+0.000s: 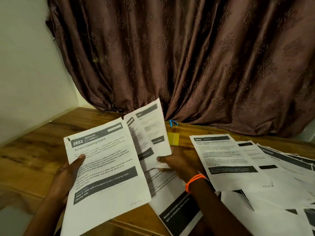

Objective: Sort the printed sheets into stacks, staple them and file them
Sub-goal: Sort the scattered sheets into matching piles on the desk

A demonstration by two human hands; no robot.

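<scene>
Nearest sheet: sheet 2652 (104, 167), headed "Screen Cleaning Check", is lifted off the table and tilted, its top edge leaning away and to the right.
Curtain: brown patterned curtain (187, 57) fills the back of the view and hangs down to the far edge of the table.
Wall: pale wall (25, 65) to the left of the curtain.
Table: wooden table (39, 150) with a visible grain runs under all the papers.
Spread sheets: loose printed sheets (281, 184) lie overlapping on the right side of the table, with sheet 2945 (225, 155) lying on top at their left end.
Raised sheets: second bundle of sheets (150, 133) stands just behind and right of sheet 2652, overlapped by its right edge.
Lower sheet: one more printed sheet (177, 217) lies flat on the table beneath the right forearm.
Left hand: left hand (66, 174) grasps sheet 2652 by its left edge, thumb pressed on the printed face, fingers hidden behind.
Right hand: right hand (179, 160) pinches the lower edge of the second bundle; an orange wristband (193, 182) circles the wrist.
Yellow item: small yellow pad (173, 139) on the table just beyond the right hand; what it is I cannot tell.
Blue item: small blue object (173, 123) at the foot of the curtain, too small to identify.
</scene>
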